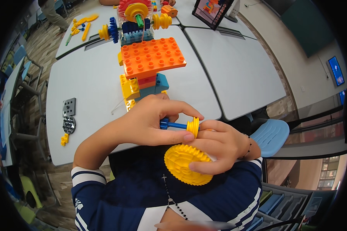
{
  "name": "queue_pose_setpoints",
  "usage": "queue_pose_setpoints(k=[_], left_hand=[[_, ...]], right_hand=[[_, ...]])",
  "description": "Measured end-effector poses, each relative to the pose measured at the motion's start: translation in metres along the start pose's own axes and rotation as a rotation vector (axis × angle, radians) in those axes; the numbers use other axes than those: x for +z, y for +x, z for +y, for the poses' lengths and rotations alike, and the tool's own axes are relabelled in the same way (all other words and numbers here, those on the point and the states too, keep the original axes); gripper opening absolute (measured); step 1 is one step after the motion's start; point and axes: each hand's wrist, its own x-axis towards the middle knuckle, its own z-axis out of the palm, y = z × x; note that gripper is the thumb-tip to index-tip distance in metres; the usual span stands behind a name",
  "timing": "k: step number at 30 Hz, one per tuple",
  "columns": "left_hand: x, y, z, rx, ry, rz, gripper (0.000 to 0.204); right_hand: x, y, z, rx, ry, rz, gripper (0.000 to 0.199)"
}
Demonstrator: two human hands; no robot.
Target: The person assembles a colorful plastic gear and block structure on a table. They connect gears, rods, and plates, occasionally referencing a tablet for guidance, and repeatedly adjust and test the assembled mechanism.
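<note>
The left hand (146,123) has its fingers clamped on a blue axle (178,125) carrying a small yellow gear (193,126). The right hand (216,148) grips a large yellow gear (181,163), not yet on the axle. Beyond the fingers, the brick tower (148,65) stands built on the worktop (92,88) (spare pieces lie left).

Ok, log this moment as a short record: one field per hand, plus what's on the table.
left hand: fingers pinch a blue axle carrying a small yellow wheel
right hand: holds a large yellow gear, fingers also at the small yellow wheel
table: block tower with an orange studded plate on top, gears behind it
table, left edge: grey square plate, round perforated disc, small yellow piece
</note>
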Motion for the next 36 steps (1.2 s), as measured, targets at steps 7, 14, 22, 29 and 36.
queue_pose_setpoints(k=[7, 14, 22, 29, 36], left_hand=[[-0.014, -0.017, -0.002, 0.100, 0.045, 0.202, 0.047], [-0.007, -0.021, 0.017, 0.207, 0.397, 0.253, 0.048], [0.002, -0.012, 0.018, 0.281, 0.543, 0.268, 0.035], [0.000, -0.015, 0.020, 0.233, 0.635, 0.248, 0.041], [0.000, -0.016, 0.019, 0.135, 0.600, 0.262, 0.032]], right_hand=[[-0.017, -0.017, 0.005, 0.330, 0.132, 0.240, 0.048], [-0.013, -0.016, 0.007, 0.407, -0.205, 0.130, 0.063], [-0.012, -0.002, -0.002, 0.408, -0.348, 0.061, 0.052], [-0.015, 0.011, -0.007, 0.402, -0.508, -0.041, 0.035], [-0.013, 0.017, -0.004, 0.314, -0.682, -0.131, 0.023]])
